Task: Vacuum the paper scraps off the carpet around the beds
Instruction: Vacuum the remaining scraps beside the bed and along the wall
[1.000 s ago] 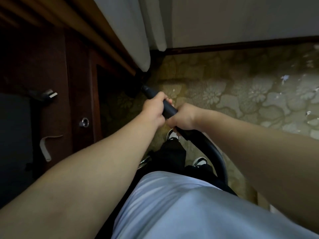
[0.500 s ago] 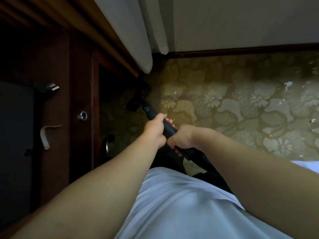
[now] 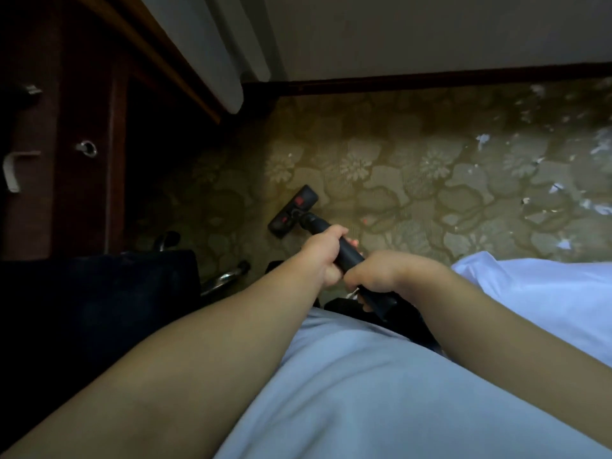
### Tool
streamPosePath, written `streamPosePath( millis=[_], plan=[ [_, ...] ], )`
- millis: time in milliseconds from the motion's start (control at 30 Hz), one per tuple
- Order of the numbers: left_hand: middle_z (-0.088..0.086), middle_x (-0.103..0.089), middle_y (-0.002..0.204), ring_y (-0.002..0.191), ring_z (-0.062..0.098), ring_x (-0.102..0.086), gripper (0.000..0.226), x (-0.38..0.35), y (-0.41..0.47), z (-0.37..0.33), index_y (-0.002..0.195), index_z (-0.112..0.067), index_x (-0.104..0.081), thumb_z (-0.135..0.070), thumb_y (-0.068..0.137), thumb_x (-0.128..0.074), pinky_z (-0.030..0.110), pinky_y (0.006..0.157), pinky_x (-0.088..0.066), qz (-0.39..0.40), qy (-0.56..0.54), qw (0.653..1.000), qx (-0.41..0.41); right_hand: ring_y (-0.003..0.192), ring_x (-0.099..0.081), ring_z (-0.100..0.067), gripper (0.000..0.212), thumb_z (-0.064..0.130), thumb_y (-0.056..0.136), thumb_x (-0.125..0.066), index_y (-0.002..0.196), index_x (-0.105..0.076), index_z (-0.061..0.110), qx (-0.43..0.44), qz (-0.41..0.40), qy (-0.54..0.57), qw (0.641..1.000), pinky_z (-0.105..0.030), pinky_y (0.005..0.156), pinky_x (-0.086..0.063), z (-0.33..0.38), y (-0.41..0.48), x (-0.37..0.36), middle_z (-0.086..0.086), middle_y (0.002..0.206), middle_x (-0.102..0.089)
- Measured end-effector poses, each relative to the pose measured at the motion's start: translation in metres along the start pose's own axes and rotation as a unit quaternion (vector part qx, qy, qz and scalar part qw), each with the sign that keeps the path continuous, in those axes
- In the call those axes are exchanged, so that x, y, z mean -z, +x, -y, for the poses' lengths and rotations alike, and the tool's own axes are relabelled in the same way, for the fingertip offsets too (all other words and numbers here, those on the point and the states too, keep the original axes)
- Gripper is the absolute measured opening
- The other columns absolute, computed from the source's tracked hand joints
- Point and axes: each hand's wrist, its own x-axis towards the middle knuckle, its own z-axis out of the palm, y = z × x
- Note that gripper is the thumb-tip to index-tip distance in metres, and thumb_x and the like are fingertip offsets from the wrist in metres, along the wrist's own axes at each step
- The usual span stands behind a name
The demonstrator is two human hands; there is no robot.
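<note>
Black vacuum tube (image 3: pixel 348 254) gripped by left hand (image 3: pixel 326 258) and right hand (image 3: pixel 376 273); keep floor head (image 3: pixel 293 212) flat, sweep slowly toward scraps (image 3: pixel 559 188) at carpet (image 3: pixel 397 207) right edge

Black vacuum wand (image 3: pixel 348 252) angled toward upper left, its floor head (image 3: pixel 293 211) flat on floral carpet (image 3: pixel 414 197), white paper scraps (image 3: pixel 559 188) scattered at right.

Patterned carpet (image 3: pixel 414 193): vacuum head (image 3: pixel 293 212) centre, paper scraps (image 3: pixel 558 187) right.
</note>
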Motion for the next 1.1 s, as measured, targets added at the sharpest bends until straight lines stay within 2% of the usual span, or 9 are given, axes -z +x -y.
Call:
streamPosePath(
  millis=[133,267,467,567,700,800,933,1033,1100],
  plan=[
    [0.01,-0.059,0.079,0.074,0.022,-0.058,0.016,-0.035,-0.015,0.053,0.094,-0.003,-0.058,-0.017,0.099,-0.061,0.043,0.084,-0.054,0.028,0.065,0.997,0.007,0.058,-0.065,-0.029,0.015,0.013,0.09,-0.069,0.09,-0.065,-0.002,-0.047,0.006,0.085,0.995,-0.033,0.058,-0.056,-0.067,-0.025,0.01,-0.012,0.061,-0.067],
    [0.012,-0.062,0.082,0.078,0.024,-0.061,0.023,-0.062,-0.027,0.084,0.116,-0.005,-0.06,-0.018,0.098,-0.065,0.043,0.069,-0.054,0.063,0.126,0.99,0.018,0.055,-0.065,-0.027,0.015,0.012,0.089,-0.071,0.095,-0.066,-0.001,-0.055,-0.011,0.165,0.985,-0.029,0.047,-0.053,-0.11,-0.052,0.018,-0.011,0.062,-0.068],
    [0.01,-0.061,0.078,0.074,0.021,-0.061,0.012,-0.075,-0.04,0.111,0.104,-0.006,-0.061,-0.017,0.099,-0.063,0.038,0.061,-0.053,0.104,0.169,0.979,0.047,0.047,-0.062,-0.027,0.014,0.008,0.089,-0.068,0.084,-0.067,-0.005,-0.054,-0.037,0.214,0.975,-0.029,0.054,-0.052,-0.141,-0.078,0.01,-0.016,0.062,-0.068],
    [0.011,-0.06,0.076,0.072,0.023,-0.06,0.01,-0.079,-0.042,0.106,0.097,-0.007,-0.061,-0.016,0.099,-0.062,0.038,0.062,-0.052,0.117,0.187,0.974,0.045,0.044,-0.062,-0.025,0.014,0.007,0.089,-0.068,0.088,-0.067,-0.007,-0.052,-0.055,0.241,0.968,-0.027,0.05,-0.052,-0.139,-0.08,0.007,-0.016,0.061,-0.069],
    [0.011,-0.062,0.075,0.07,0.023,-0.06,0.01,-0.077,-0.037,0.085,0.098,-0.007,-0.06,-0.017,0.1,-0.062,0.041,0.063,-0.053,0.112,0.209,0.971,0.027,0.047,-0.063,-0.027,0.015,0.006,0.088,-0.069,0.094,-0.066,-0.007,-0.051,-0.077,0.278,0.956,-0.029,0.049,-0.052,-0.121,-0.069,0.003,-0.018,0.067,-0.068],
    [0.01,-0.063,0.079,0.073,0.022,-0.061,0.012,-0.067,-0.03,0.053,0.103,-0.006,-0.062,-0.017,0.099,-0.063,0.041,0.067,-0.055,0.111,0.198,0.973,0.03,0.057,-0.067,-0.029,0.018,0.008,0.085,-0.071,0.095,-0.068,-0.006,-0.043,-0.084,0.275,0.957,-0.034,0.059,-0.056,-0.089,-0.057,0.004,-0.017,0.071,-0.071],
    [0.01,-0.062,0.08,0.076,0.021,-0.061,0.01,-0.05,-0.025,-0.012,0.096,-0.006,-0.063,-0.016,0.099,-0.062,0.042,0.078,-0.055,0.115,0.199,0.973,0.018,0.062,-0.069,-0.031,0.016,0.009,0.083,-0.072,0.091,-0.07,-0.005,-0.04,-0.092,0.283,0.954,-0.041,0.07,-0.057,-0.025,-0.047,0.009,-0.017,0.072,-0.072],
    [0.011,-0.062,0.083,0.077,0.022,-0.061,0.014,-0.035,-0.022,-0.066,0.106,-0.004,-0.06,-0.016,0.098,-0.063,0.043,0.078,-0.055,0.118,0.207,0.971,0.01,0.06,-0.069,-0.029,0.014,0.01,0.082,-0.072,0.088,-0.071,-0.003,-0.035,-0.102,0.271,0.956,-0.036,0.064,-0.058,0.029,-0.038,0.01,-0.016,0.07,-0.073],
    [0.011,-0.062,0.082,0.077,0.023,-0.061,0.016,-0.023,-0.016,-0.106,0.107,-0.003,-0.06,-0.016,0.098,-0.063,0.045,0.086,-0.056,0.107,0.206,0.973,-0.004,0.055,-0.068,-0.027,0.015,0.012,0.081,-0.073,0.086,-0.073,-0.001,-0.028,-0.108,0.241,0.964,-0.03,0.056,-0.056,0.068,-0.026,0.01,-0.014,0.067,-0.073]
  ],
)
